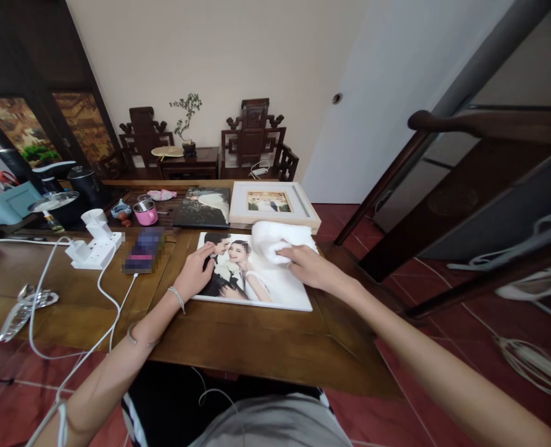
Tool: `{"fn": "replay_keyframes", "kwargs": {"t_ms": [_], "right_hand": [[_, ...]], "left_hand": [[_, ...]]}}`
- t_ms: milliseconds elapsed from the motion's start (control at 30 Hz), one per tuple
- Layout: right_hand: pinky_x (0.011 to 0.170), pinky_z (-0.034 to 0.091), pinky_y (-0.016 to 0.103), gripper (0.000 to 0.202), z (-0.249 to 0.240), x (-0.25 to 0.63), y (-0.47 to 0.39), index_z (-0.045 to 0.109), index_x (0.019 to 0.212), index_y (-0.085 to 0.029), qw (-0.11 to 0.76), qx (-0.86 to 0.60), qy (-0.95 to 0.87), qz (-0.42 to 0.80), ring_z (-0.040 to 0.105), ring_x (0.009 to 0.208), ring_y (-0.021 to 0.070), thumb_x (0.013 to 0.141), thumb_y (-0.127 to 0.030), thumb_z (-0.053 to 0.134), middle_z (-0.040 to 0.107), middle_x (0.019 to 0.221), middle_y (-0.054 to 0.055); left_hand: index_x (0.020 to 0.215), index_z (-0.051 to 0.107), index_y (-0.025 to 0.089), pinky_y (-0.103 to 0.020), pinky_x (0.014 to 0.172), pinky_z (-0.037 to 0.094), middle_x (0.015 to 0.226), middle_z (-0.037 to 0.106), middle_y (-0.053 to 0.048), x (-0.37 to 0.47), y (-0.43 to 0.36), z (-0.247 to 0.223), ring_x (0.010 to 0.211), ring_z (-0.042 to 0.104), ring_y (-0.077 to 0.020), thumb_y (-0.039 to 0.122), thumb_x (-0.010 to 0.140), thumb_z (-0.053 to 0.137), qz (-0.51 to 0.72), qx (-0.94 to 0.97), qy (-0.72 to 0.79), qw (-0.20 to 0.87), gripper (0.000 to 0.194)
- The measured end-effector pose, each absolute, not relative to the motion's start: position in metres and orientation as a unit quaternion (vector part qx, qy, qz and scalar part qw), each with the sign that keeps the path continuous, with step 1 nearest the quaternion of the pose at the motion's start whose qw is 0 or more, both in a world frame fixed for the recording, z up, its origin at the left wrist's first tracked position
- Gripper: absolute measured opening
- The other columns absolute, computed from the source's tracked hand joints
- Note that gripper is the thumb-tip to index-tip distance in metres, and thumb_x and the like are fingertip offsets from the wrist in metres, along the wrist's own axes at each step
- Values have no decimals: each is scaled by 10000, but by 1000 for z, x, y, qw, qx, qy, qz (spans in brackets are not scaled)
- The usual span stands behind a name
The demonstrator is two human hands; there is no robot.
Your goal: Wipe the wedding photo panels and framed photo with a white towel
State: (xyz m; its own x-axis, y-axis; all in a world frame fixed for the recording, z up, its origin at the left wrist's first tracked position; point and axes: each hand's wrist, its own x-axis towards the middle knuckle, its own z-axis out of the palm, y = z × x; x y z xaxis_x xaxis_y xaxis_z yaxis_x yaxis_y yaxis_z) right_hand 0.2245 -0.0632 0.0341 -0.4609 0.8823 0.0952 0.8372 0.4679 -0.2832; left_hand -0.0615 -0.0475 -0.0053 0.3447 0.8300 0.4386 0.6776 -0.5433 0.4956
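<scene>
A white-bordered photo panel (281, 292) with a picture of a couple lies flat on the wooden table (257, 338). My left hand (196, 269) rests on the panel's left edge, its fingers stretched out over the picture and holding nothing. At the panel's upper right, my right hand (309, 266) has its fingers pressed into a folded white cloth (275, 237), which covers that corner. Just behind the panel lie a dark photo panel (201, 208) and a light wooden picture frame (298, 211). Part of the cloth is hidden under my fingers.
To the left lie a phone (141, 249), a white power strip (96, 249) and loose white cables. Behind them are a pink cup (146, 213), a black kettle (84, 186) and a blue box (12, 202). A dark wooden chair (443, 186) stands at the right.
</scene>
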Motion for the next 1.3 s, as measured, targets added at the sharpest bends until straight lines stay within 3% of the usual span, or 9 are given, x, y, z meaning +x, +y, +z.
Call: {"fn": "replay_keyframes", "kwargs": {"t_ms": [133, 233, 367, 500, 633, 833, 933, 1133, 1300], "right_hand": [[1120, 267, 534, 546, 28, 229, -117, 666, 1066, -157, 85, -483, -866, 97, 187, 1423, 271, 659, 48, 365, 413, 1473, 82], [1138, 181, 593, 572, 33, 218, -164, 682, 997, -209, 58, -448, -885, 113, 90, 1436, 263, 612, 67, 361, 320, 1523, 7], [1124, 217, 611, 579, 43, 204, -186, 695, 948, -234, 43, -416, -896, 148, 90, 1435, 265, 581, 70, 367, 327, 1515, -28], [1127, 224, 585, 571, 45, 201, -148, 684, 1017, -193, 63, -438, -886, 141, 144, 1427, 270, 623, 69, 363, 355, 1506, 36], [1093, 292, 572, 552, 42, 201, -85, 665, 1091, -131, 68, -447, -883, 121, 234, 1406, 284, 671, 55, 359, 574, 1321, 132], [1036, 406, 447, 591, 39, 200, -30, 672, 1113, -174, 109, -453, -878, 113, 456, 1293, 269, 668, 64, 364, 682, 1157, 79], [1051, 376, 505, 593, 37, 198, -41, 656, 1149, -152, 98, -471, -870, 107, 354, 1359, 286, 677, 60, 366, 647, 1220, 111], [1112, 199, 625, 568, 39, 195, -127, 658, 1107, -147, 72, -474, -867, 140, 134, 1425, 320, 659, 51, 371, 332, 1517, 89], [1123, 145, 637, 583, 47, 195, -188, 684, 1022, -188, 33, -437, -880, 182, 40, 1433, 307, 601, 62, 369, 287, 1536, 18]], "left_hand": [[1203, 603, 131, -434, 1114, 362, 1336, 569, -134, -62, -47, -6, 1282, 498, -240, 202, 882, 437, 332, 808, 473, 115, 368], [1232, 582, 92, -437, 1120, 350, 1356, 544, -164, -62, -46, -9, 1293, 485, -251, 226, 888, 433, 326, 808, 477, 116, 398], [1243, 573, 85, -442, 1120, 349, 1365, 534, -169, -63, -45, -10, 1300, 476, -255, 245, 895, 418, 315, 813, 476, 113, 413], [1233, 587, 125, -450, 1119, 353, 1355, 552, -136, -64, -45, -10, 1297, 480, -247, 227, 895, 419, 320, 814, 472, 112, 391], [1240, 583, 115, -454, 1124, 344, 1361, 545, -139, -64, -45, -10, 1305, 471, -247, 222, 896, 415, 315, 818, 468, 113, 397], [1246, 578, 101, -449, 1125, 344, 1373, 531, -150, -64, -45, -10, 1306, 469, -249, 220, 903, 403, 308, 820, 470, 112, 403], [1247, 575, 102, -448, 1128, 339, 1380, 523, -151, -64, -45, -11, 1308, 467, -249, 208, 902, 404, 310, 820, 469, 108, 400], [1238, 574, 65, -428, 1130, 338, 1368, 528, -179, -62, -44, -12, 1307, 467, -254, 198, 897, 408, 309, 818, 475, 103, 402], [1252, 565, 87, -439, 1131, 333, 1389, 511, -163, -62, -43, -11, 1318, 454, -252, 201, 900, 394, 296, 821, 476, 113, 407]]}}
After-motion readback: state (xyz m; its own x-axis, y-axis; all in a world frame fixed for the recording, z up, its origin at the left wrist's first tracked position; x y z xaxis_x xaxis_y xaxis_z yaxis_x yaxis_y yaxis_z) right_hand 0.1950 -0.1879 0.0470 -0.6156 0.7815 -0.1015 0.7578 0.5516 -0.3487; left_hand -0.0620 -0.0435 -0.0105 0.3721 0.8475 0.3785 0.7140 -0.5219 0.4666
